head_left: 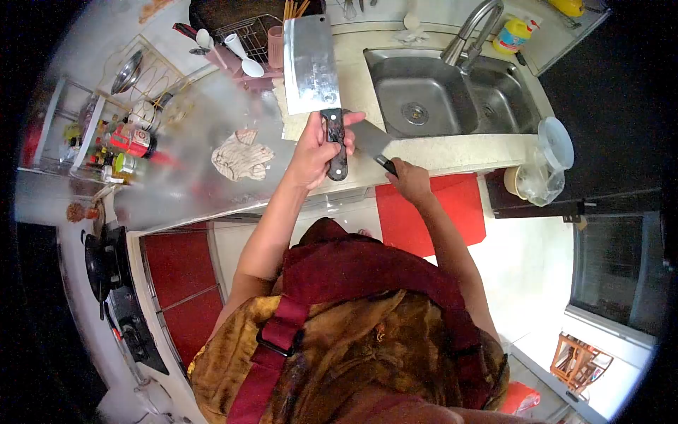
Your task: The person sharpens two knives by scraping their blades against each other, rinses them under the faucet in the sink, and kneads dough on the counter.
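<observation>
My left hand (314, 154) is wrapped round the dark riveted handle of a cleaver (311, 67), its broad blade upright and facing me above the counter. In my right hand (412, 180) is a second knife (370, 139) with a black handle. Its wide grey blade points up and left, and the far part passes behind my left fingers. Whether the two blades touch, I cannot tell. A crumpled striped cloth (242, 154) lies on the counter to the left of my left hand.
Right of the cleaver is a double steel sink (422, 95) with a faucet (470, 35). A yellow bottle (513, 35) stands behind it. Left are a utensil holder (233, 60) and a rack of jars (127, 141). Clear plastic tubs (555, 143) sit at the right counter edge.
</observation>
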The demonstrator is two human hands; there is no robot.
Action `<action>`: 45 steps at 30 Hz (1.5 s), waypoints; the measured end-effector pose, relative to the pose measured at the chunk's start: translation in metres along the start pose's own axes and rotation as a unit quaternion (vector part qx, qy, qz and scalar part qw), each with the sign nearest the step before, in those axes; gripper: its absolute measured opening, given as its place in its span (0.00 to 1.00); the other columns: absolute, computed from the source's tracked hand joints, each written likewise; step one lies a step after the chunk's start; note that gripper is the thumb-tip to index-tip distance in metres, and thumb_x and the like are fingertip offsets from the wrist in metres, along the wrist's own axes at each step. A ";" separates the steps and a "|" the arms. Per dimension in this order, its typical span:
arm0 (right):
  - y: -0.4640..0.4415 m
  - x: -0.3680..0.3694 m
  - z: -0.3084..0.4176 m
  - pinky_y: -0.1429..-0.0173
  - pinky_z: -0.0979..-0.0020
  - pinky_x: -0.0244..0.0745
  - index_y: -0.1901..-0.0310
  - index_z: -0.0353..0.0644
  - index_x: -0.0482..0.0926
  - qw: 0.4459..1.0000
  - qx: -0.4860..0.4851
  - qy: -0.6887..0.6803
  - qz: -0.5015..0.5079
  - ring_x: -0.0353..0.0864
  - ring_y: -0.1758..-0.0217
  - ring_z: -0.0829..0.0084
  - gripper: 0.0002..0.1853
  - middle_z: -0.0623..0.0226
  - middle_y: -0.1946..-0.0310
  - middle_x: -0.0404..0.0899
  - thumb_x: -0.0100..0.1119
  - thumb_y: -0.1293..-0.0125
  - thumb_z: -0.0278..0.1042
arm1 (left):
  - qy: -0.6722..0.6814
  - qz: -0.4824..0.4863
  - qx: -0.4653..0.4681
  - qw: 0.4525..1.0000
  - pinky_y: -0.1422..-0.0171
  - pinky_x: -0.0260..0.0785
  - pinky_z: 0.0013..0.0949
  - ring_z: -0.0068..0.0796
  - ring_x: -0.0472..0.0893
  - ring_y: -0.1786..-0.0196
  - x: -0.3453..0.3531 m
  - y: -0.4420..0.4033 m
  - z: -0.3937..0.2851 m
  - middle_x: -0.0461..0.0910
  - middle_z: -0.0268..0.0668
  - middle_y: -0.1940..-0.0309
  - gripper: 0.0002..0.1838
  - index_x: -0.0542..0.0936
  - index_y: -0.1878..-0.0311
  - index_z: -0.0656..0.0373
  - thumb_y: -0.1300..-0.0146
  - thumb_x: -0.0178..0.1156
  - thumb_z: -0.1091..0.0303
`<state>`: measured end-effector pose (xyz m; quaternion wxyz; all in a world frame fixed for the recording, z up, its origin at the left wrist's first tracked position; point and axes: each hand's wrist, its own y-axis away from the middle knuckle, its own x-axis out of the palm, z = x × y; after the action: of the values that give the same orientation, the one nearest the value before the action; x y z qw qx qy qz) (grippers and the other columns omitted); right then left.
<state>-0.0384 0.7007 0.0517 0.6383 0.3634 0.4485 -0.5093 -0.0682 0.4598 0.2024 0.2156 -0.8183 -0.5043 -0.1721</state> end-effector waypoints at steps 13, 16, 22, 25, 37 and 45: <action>-0.042 0.008 -0.023 0.51 0.57 0.76 0.46 0.50 0.74 0.998 -0.039 0.025 -0.050 0.75 0.49 0.58 0.27 0.60 0.56 0.75 0.68 0.48 0.46 | 0.057 -0.029 0.042 0.997 0.42 0.72 0.44 0.40 0.76 0.46 0.001 -0.036 -0.007 0.67 0.53 0.40 0.38 0.44 0.27 0.46 0.34 0.52 0.77; -0.053 0.012 -0.010 0.50 0.56 0.75 0.41 0.49 0.70 0.999 -0.033 -0.001 -0.032 0.75 0.49 0.57 0.31 0.59 0.55 0.75 0.67 0.46 0.46 | 0.098 -0.015 -0.010 0.995 0.44 0.74 0.48 0.40 0.77 0.46 -0.013 -0.038 -0.016 0.69 0.52 0.42 0.35 0.41 0.26 0.40 0.29 0.48 0.71; -0.062 0.038 0.009 0.52 0.57 0.78 0.32 0.49 0.59 0.997 -0.030 0.065 0.000 0.78 0.54 0.54 0.37 0.53 0.58 0.75 0.64 0.42 0.43 | 0.076 -0.062 -0.089 0.991 0.70 0.72 0.38 0.29 0.74 0.70 -0.046 -0.029 -0.031 0.73 0.40 0.64 0.12 0.60 0.47 0.52 0.24 0.42 0.55; -0.059 0.049 0.016 0.56 0.54 0.77 0.34 0.49 0.59 0.998 0.005 0.025 0.060 0.80 0.58 0.51 0.31 0.48 0.57 0.77 0.58 0.38 0.38 | 0.030 -0.040 -0.129 0.990 0.75 0.71 0.35 0.27 0.72 0.76 -0.065 -0.022 -0.036 0.73 0.40 0.68 0.14 0.61 0.50 0.53 0.24 0.39 0.53; -0.017 -0.100 0.042 0.76 0.79 0.63 0.51 0.40 0.73 0.889 0.129 -0.435 -0.066 0.66 0.79 0.84 0.10 0.73 0.77 0.70 0.46 0.27 0.34 | 0.025 -0.070 -0.174 0.982 0.65 0.72 0.29 0.25 0.77 0.66 -0.113 0.006 -0.025 0.77 0.39 0.57 0.26 0.62 0.36 0.62 0.35 0.57 0.70; -0.020 -0.117 0.015 0.65 0.62 0.74 0.53 0.40 0.77 0.989 -0.031 -0.141 -0.008 0.80 0.69 0.62 0.11 0.59 0.69 0.80 0.54 0.31 0.36 | -0.110 -0.154 -0.246 0.951 0.74 0.67 0.22 0.18 0.75 0.70 -0.111 0.015 0.048 0.78 0.35 0.62 0.22 0.68 0.38 0.61 0.33 0.57 0.70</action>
<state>-0.0642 0.7204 0.1668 0.7023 0.2640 0.3724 -0.5463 -0.0996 0.3956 0.1039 -0.0780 -0.7722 -0.5869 -0.2305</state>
